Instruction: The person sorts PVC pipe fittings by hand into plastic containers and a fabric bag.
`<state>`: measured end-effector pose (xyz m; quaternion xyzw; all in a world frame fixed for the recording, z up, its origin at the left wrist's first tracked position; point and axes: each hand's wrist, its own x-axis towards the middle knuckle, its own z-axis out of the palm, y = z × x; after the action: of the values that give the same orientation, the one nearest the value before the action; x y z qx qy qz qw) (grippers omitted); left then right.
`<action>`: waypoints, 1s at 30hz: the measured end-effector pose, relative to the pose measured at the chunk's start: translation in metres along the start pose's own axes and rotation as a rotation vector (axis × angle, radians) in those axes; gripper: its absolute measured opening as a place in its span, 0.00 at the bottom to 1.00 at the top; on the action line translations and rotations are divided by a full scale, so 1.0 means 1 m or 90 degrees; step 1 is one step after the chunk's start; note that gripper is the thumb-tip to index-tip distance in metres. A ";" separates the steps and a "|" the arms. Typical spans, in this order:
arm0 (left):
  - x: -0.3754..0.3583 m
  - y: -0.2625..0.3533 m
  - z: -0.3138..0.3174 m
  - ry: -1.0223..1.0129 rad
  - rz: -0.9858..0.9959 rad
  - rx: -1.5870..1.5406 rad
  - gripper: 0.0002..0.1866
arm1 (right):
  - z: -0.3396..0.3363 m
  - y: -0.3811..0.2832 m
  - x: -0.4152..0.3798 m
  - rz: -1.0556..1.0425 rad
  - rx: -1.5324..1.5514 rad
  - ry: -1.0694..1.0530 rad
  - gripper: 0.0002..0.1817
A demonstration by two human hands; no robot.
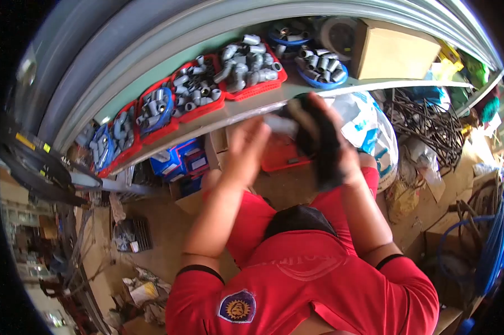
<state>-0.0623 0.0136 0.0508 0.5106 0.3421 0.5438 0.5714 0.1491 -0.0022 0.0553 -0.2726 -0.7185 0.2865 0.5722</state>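
My right hand (pixel 349 159) is wrapped around a black object with a tan stripe (pixel 320 142), too blurred to name, held up in front of the shelf. Facing it from the other side, my left hand (pixel 246 146) has its fingers bent toward a small pale grey piece (pixel 281 125). That piece looks like a short pipe fitting and touches or overlaps the black object. Motion blur hides whether my left fingers grip it. Below the hands, between my knees, part of a red tray (pixel 285 158) shows.
Red baskets (pixel 254 89) of grey pipe fittings line the shelf, with a blue basket (pixel 324 84) and a cardboard box (pixel 397 53) to the right. A white plastic sack (pixel 383 142) stands by my right knee. Blue hose (pixel 500 240) hangs at far right.
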 end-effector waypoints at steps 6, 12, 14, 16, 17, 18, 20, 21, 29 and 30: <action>-0.011 0.013 0.053 -0.119 -0.088 -0.076 0.18 | -0.005 -0.009 -0.002 0.004 -0.219 -0.055 0.29; -0.013 0.000 0.037 -0.185 -0.172 -0.007 0.15 | -0.007 -0.002 -0.023 -0.042 -0.211 0.000 0.25; -0.016 0.001 0.044 -0.165 -0.179 -0.014 0.16 | -0.006 -0.002 -0.027 -0.051 -0.215 0.017 0.24; -0.016 -0.007 0.040 -0.172 -0.176 0.004 0.16 | -0.008 -0.004 -0.033 -0.041 -0.216 0.011 0.23; -0.016 -0.010 0.039 -0.172 -0.170 0.003 0.15 | -0.010 -0.005 -0.035 -0.030 -0.216 -0.003 0.22; -0.015 -0.013 0.038 -0.175 -0.173 0.025 0.15 | -0.012 -0.005 -0.037 -0.021 -0.216 -0.016 0.21; -0.014 -0.017 0.037 -0.180 -0.178 0.067 0.14 | -0.011 0.000 -0.034 -0.067 -0.220 0.015 0.18; -0.014 -0.013 0.042 -0.164 -0.181 0.058 0.13 | -0.012 0.003 -0.032 -0.083 -0.221 0.013 0.17; -0.009 -0.023 0.041 -0.036 -0.162 -0.086 0.09 | -0.028 -0.003 -0.024 0.110 0.083 -0.051 0.25; -0.009 -0.023 0.039 -0.059 -0.149 -0.073 0.09 | -0.031 -0.002 -0.022 0.093 0.087 -0.040 0.26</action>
<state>-0.0210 -0.0005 0.0367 0.4585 0.3409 0.4679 0.6743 0.1835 -0.0162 0.0480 -0.2758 -0.6929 0.3840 0.5444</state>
